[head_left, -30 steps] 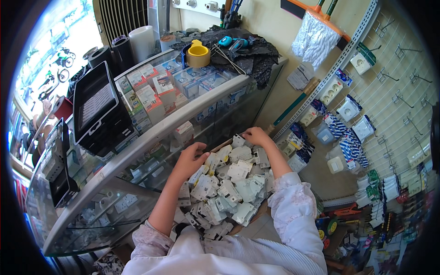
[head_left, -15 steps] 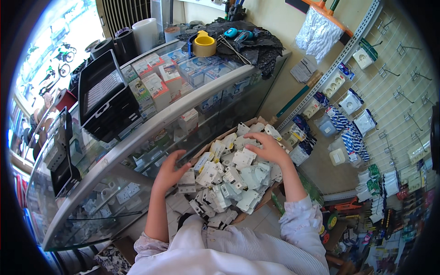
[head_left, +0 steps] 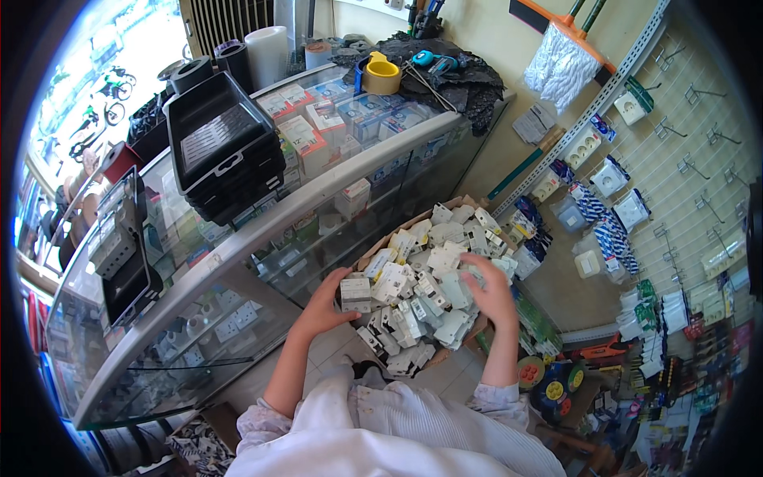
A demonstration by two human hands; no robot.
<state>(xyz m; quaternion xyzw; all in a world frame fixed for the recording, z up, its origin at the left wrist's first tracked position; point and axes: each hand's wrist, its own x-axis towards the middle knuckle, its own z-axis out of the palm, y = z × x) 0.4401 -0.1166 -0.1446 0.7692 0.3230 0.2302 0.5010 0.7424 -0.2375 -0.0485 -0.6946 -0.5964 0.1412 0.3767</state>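
Since a second ago both hands have slid off the far side of the heap toward the person: the left hand (head_left: 322, 306) has dropped from the top of the pile to its near left edge, and the right hand (head_left: 493, 294) has come back from the far rim to the right flank. The box (head_left: 397, 230) of small white electrical parts now sits a little farther from the glass counter (head_left: 262, 238) than before, so it looks as though the load is being carried or shifted rather than sorted.

The left hand is curled under the near left corner with one white part (head_left: 355, 292) against its fingers; whether it grips that part or the box edge, I cannot tell. The right hand is spread open, fingers apart, pressing flat on the parts at the right side and closing on nothing.

Room is tight. The counter's curved metal edge runs just beside the box on the left and far side. To the right, the wall rack (head_left: 636, 207) hung with packets of sockets stands near, with goods stacked on the floor below it. The only open space is the strip of tiled floor (head_left: 334, 350) toward the person's body.
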